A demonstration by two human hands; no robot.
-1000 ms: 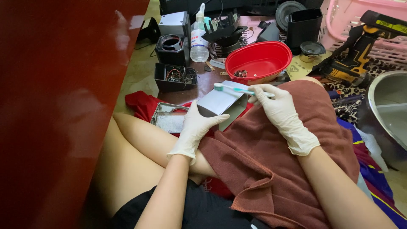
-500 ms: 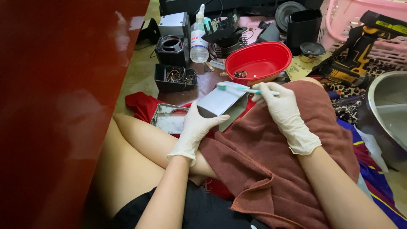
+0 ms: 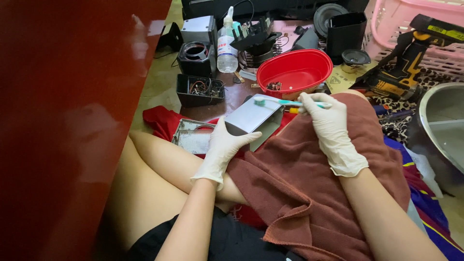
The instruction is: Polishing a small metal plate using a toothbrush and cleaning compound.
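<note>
Both my hands wear white gloves. My left hand [image 3: 223, 147] grips the near edge of a grey metal box cover [image 3: 252, 117], tilted up over my lap. My right hand [image 3: 329, 126] holds a teal-and-white toothbrush [image 3: 290, 102] by its handle, with the bristle end over the cover's far edge. A brown towel [image 3: 309, 188] lies across my right knee under that hand. An open metal case [image 3: 193, 136] with a circuit board inside rests on red cloth just left of the cover.
A red plastic bowl [image 3: 295, 72] with small parts sits beyond the cover. A clear bottle [image 3: 226, 46], black speaker parts [image 3: 195, 58], a yellow-black drill [image 3: 403, 72], a pink basket [image 3: 411, 24] and a steel basin [image 3: 442, 128] surround it. A dark red panel [image 3: 67, 111] fills the left.
The toothbrush has shifted a little along the cover's far edge. My left hand keeps its grip on the cover.
</note>
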